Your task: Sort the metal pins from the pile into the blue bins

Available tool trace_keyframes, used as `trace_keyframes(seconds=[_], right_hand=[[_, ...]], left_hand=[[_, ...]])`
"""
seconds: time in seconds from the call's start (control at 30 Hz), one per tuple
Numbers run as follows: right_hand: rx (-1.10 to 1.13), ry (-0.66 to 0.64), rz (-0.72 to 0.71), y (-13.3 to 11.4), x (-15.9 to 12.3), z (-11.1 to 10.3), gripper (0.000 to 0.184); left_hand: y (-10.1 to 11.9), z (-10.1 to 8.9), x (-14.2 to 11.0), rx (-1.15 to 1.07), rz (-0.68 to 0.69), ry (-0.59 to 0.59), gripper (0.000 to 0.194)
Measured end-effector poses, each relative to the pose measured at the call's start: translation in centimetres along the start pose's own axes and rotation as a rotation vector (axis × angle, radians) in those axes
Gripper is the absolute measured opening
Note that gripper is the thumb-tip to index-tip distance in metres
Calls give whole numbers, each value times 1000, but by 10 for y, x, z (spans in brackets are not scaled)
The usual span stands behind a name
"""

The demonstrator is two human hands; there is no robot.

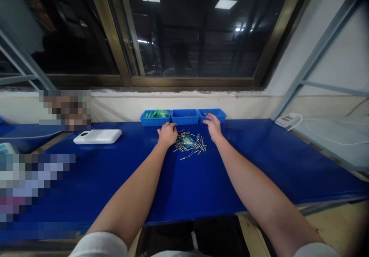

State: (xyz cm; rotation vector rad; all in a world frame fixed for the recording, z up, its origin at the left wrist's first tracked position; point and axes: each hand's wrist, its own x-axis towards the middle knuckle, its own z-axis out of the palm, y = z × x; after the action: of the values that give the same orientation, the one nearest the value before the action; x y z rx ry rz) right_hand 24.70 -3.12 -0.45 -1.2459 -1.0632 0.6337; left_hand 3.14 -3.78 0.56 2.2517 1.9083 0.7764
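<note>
A loose pile of metal blind rivets [198,145] lies on the blue table, around a small greenish plastic packet [186,141]. My left hand [168,135] is at the pile's left edge with its fingers bent; anything between the fingertips is hidden. Behind the pile, three blue bins stand in a row. Over the front of the right bin [219,115] is my right hand [212,127], its fingers apart and no object visible in them. Small metal pieces show in the middle bin [184,121]. Green packets [158,113] fill part of the left bin [146,121].
A white power bank-like device [98,136] lies on the table's left part. To the right, a white device with a cable [288,119] sits by the metal frame [302,74]. The wall and window rise right behind the bins. A blurred-out patch covers the left side.
</note>
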Motion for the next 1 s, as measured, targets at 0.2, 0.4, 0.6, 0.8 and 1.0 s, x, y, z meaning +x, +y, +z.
trace_keyframes(seconds=[0.2, 0.4, 0.6, 0.8, 1.0], right_hand=[[-109, -14, -36, 1, 1, 2, 62], [-317, -111, -125, -1, -7, 5, 26], [-533, -345, -272, -4, -17, 13, 16], [-637, -447, -326, -1, -17, 16, 18], [-669, -467, -346, -1, -17, 16, 18]], left_hand=[[-2, 3, 3, 6, 1, -16, 34], [-4, 3, 6, -1, -26, -55, 30], [-2, 2, 9, 22, -36, -111, 25], [-1, 2, 10, 47, -46, -152, 25], [-2, 3, 12, 75, -57, -190, 25]])
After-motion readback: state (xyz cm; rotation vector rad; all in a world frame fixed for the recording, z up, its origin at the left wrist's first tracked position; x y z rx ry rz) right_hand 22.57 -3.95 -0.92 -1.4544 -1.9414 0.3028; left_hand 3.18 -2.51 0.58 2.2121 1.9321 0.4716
